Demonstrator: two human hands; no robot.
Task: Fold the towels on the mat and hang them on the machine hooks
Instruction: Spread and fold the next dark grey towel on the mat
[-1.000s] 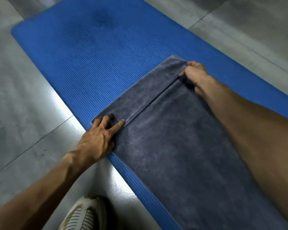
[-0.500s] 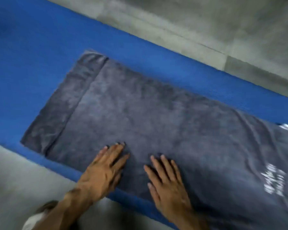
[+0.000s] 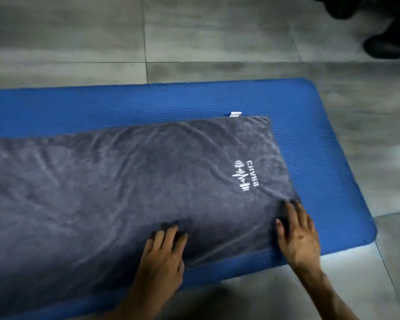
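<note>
Grey towel [image 3: 125,181] wrinkled, logo up – left hand [image 3: 163,255], right hand [image 3: 298,236] flat, pressing

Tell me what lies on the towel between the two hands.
Nothing but bare, creased grey towel lies between the left hand and the right hand in the head view. The white logo sits farther up, beyond that stretch.

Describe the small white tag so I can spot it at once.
Start from the blue mat on the grey floor, then the grey towel spread on it. The tag pokes out at the towel's far edge near its right corner, the only white scrap there, apart from the printed logo.
</note>
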